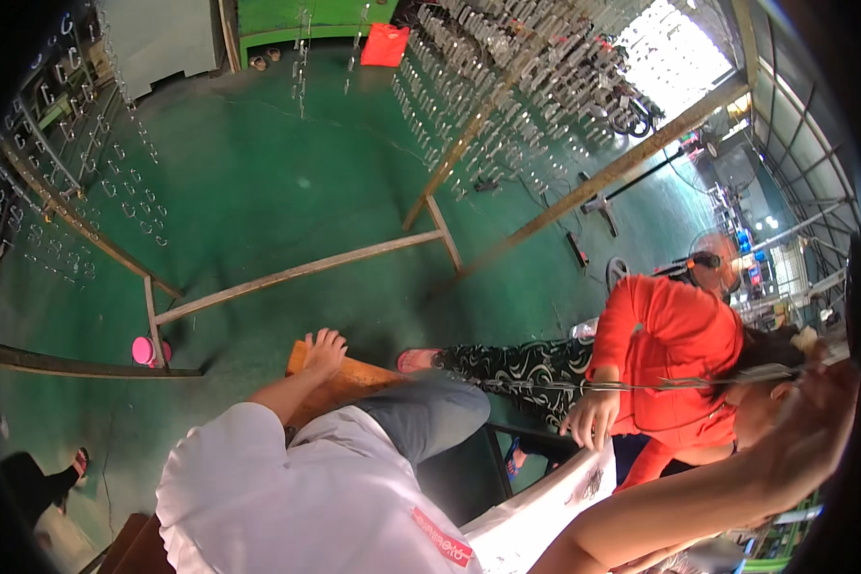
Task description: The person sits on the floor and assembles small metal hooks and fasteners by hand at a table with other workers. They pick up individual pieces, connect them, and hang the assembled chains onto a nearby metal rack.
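1. Your right hand point(817, 411) is raised at the right edge of the view, the forearm coming up from the lower edge. It is blurred, and its fingers seem to close around the end of a thin metal rod point(641, 386); how tightly, you cannot tell.
2. Your left hand does not show in the view.
3. The rod runs level, leftward from your hand, across the front of a person in a red shirt point(674, 344) crouched just beside you.
4. That person's hand point(591, 418) hangs loosely open just below the rod, over a white sack point(545, 517).
5. Your bare foot point(323, 352) rests on a wooden plank point(354, 378) on the green floor point(287, 191).
6. Beyond stand long metal racks point(507, 86) hung with rows of small metal parts.
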Demonstrator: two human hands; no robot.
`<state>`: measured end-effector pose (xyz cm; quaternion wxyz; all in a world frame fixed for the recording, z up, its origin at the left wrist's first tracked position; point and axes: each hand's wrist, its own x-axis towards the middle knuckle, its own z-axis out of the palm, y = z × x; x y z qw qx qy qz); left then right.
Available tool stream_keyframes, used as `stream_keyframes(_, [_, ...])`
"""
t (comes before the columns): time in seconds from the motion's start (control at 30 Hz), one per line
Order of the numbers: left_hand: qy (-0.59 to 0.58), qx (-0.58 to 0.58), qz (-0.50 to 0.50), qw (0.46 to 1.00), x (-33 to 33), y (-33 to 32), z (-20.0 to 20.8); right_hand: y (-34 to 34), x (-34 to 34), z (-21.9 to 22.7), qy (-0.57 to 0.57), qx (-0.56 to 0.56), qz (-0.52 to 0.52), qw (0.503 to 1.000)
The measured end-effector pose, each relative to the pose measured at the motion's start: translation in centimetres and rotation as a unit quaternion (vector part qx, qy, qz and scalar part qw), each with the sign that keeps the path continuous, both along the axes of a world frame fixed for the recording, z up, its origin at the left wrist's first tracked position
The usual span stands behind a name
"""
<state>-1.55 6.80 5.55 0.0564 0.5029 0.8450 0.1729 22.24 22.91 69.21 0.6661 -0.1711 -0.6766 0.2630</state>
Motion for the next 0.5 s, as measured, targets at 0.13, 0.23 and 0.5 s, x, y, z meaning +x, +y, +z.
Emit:
stream_keyframes(0.13, [0.056, -0.064, -0.03, 0.996, -0.7, -1.9, -1.4, 2.2, -3.2, -4.7, -0.049, -0.032, 0.127, 0.99])
stream_keyframes(0.23, [0.053, -0.051, -0.043, 0.996, -0.7, -1.7, -1.8, 3.1, -6.2, -6.4, -0.074, -0.058, 0.148, 0.985])
stream_keyframes(0.5, [0.01, -0.079, -0.052, 0.995, -0.6, -1.8, -1.1, 5.1, -15.8, -6.3, -0.056, -0.151, 0.204, 0.966])
